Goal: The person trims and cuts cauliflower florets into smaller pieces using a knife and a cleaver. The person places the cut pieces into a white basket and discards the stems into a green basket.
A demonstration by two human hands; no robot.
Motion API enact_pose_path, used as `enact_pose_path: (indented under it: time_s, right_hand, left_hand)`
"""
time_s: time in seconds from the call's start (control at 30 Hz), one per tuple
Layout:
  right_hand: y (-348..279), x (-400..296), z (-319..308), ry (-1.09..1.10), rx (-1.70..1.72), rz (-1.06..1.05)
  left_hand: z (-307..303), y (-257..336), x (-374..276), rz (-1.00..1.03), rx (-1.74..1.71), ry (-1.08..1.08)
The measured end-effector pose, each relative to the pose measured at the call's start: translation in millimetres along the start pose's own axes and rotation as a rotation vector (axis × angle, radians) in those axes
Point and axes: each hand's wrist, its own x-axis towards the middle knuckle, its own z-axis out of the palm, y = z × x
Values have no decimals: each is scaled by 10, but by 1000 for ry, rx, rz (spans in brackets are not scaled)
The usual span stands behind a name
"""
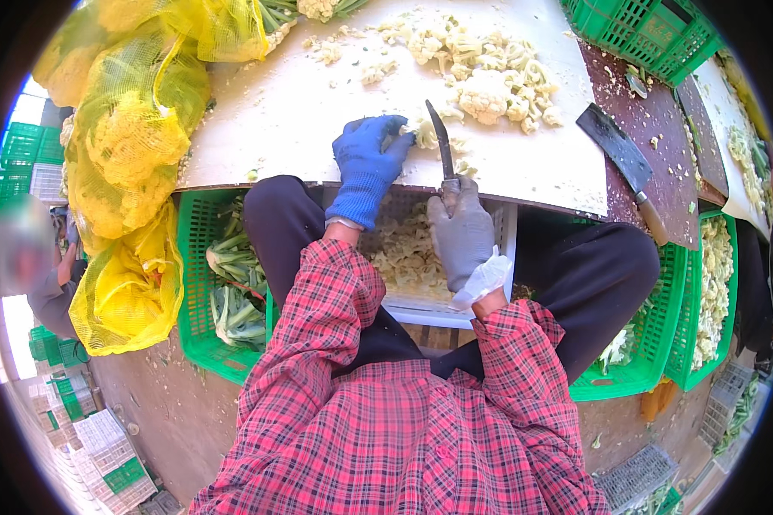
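My left hand (370, 151), in a blue knitted glove, is over the near edge of a white work board (264, 116). Its thumb and curled fingers pinch a small cauliflower piece (426, 134), partly hidden by the glove. My right hand (464, 225), gloved in grey with a white wrap at the wrist, grips a knife (443, 141) with a narrow, slightly curved blade pointing away from me. Beyond the blade lies a heap of cut cauliflower florets (489, 90). Between my knees, below the board, a pale crate (419, 314) contains more florets (406, 251).
Yellow mesh bags (135, 135) of cauliflower crowd the left. A cleaver (618, 151) lies on the brown board at right. Green crates (196, 341) flank my legs, and another green crate (657, 32) stands at far right. A person (51, 283) is at far left.
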Motion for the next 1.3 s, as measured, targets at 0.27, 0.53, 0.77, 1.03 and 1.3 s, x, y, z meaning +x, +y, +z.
enact_pose_path:
  time_s: [0.27, 0.53, 0.77, 1.03, 1.3]
  right_hand:
    - [56, 50, 106, 47, -41, -39]
    - [-9, 181, 66, -13, -150, -3]
    - [-47, 174, 46, -51, -198, 0]
    - [435, 21, 10, -81, -323, -341]
    - [-121, 102, -700, -45, -87, 161]
  left_hand:
    - [112, -23, -60, 57, -36, 94]
    - [112, -45, -47, 76, 8, 94]
    - [84, 4, -57, 98, 13, 87]
    - [82, -44, -69, 100, 26, 55]
    - [199, -1, 206, 167, -326, 150]
